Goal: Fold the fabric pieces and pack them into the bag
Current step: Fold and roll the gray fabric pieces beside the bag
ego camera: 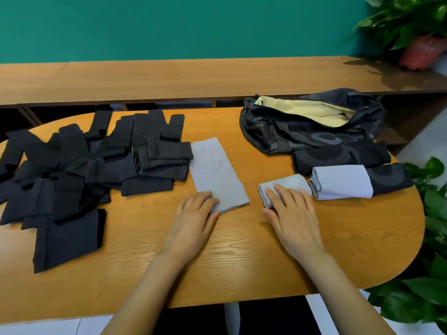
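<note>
A wooden table (pixel 217 262) with a rounded right end is seen from above, its grain running left to right. Behind it a long wooden shelf (pixel 193 78) is set against a green wall (pixel 169 25). A leafy plant (pixel 406 18) in a reddish pot (pixel 422 53) is placed on the shelf's right end, and more foliage (pixel 433 274) is seen beside the table's right edge. Pale floor (pixel 72 327) is visible below the near edge.

A black pile (pixel 79 170) of unfolded pieces is spread over the table's left half. Just beside it, a grey piece (pixel 215 170) is laid out flat; its near corner is pressed by the left hand (pixel 193 213), palm down, with the fingers straight and held together. A small grey fold (pixel 290 181) is pressed by the right hand (pixel 292 213), whose fingers are straight and slightly spread. A second grey fold (pixel 343 181) is placed just to its right, touching black folds (pixel 338 155) stacked behind it.

The black bag (pixel 278 134) is set at the far right of the table, unzipped, with a yellow lining shown inside, and the black folds are rested against its front
</note>
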A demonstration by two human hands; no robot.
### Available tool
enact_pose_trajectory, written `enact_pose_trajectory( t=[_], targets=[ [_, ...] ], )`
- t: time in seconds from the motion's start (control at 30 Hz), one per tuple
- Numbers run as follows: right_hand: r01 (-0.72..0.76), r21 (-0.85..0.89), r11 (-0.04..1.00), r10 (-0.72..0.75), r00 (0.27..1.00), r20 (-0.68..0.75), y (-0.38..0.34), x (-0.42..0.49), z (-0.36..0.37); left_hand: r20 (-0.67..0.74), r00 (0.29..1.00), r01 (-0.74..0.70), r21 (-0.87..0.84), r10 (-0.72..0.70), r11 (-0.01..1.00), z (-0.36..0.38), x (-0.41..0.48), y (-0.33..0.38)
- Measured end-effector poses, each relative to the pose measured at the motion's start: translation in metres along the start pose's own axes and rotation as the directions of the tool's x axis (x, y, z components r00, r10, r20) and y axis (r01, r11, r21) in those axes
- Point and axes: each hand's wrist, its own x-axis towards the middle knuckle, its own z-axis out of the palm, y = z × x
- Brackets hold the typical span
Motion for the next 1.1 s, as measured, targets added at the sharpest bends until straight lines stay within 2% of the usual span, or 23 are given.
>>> enact_pose_trajectory(
  t=[0.1, 0.2, 0.3, 0.4, 0.53, 0.7, 0.93, 1.1],
  targets=[
    [-0.058, -0.021, 0.998, 0.059, 0.998, 0.034, 0.002, 0.002, 0.004, -0.008, 1.000, -0.010, -0.030, 0.009, 1.000, 0.002, -0.009, 0.001],
    [-0.037, -0.015, 0.999, 0.038, 0.999, 0.016, -0.001, 0.003, 0.005, -0.017, 1.000, -0.003, -0.042, 0.002, 0.999, 0.002, -0.014, 0.000],
    [0.119, 0.006, 0.993, -0.119, 0.992, -0.036, -0.013, 0.001, 0.002, -0.031, 0.999, -0.015, -0.042, 0.014, 0.999, 0.000, -0.016, -0.004],
    [0.305, 0.056, 0.951, -0.304, 0.952, -0.031, -0.029, -0.001, 0.001, -0.061, 0.998, -0.024, -0.036, 0.021, 0.999, -0.002, -0.022, -0.008],
    [0.400, 0.115, 0.909, -0.403, 0.915, 0.002, -0.045, 0.001, 0.007, -0.113, 0.993, -0.025, -0.051, 0.019, 0.998, -0.002, -0.030, -0.013],
    [0.358, 0.234, 0.904, -0.371, 0.929, 0.013, -0.048, 0.005, 0.017, -0.174, 0.985, -0.033, -0.100, 0.015, 0.994, -0.001, -0.031, -0.015],
    [0.294, 0.364, 0.884, -0.263, 0.956, -0.131, -0.043, 0.002, 0.021, -0.141, 0.990, -0.049, -0.195, 0.021, 0.980, -0.005, -0.031, -0.013],
    [0.263, 0.430, 0.864, -0.220, 0.964, -0.148, -0.042, 0.000, 0.019, -0.166, 0.985, -0.080, -0.173, 0.052, 0.982, -0.004, -0.032, -0.015]
  ],
)
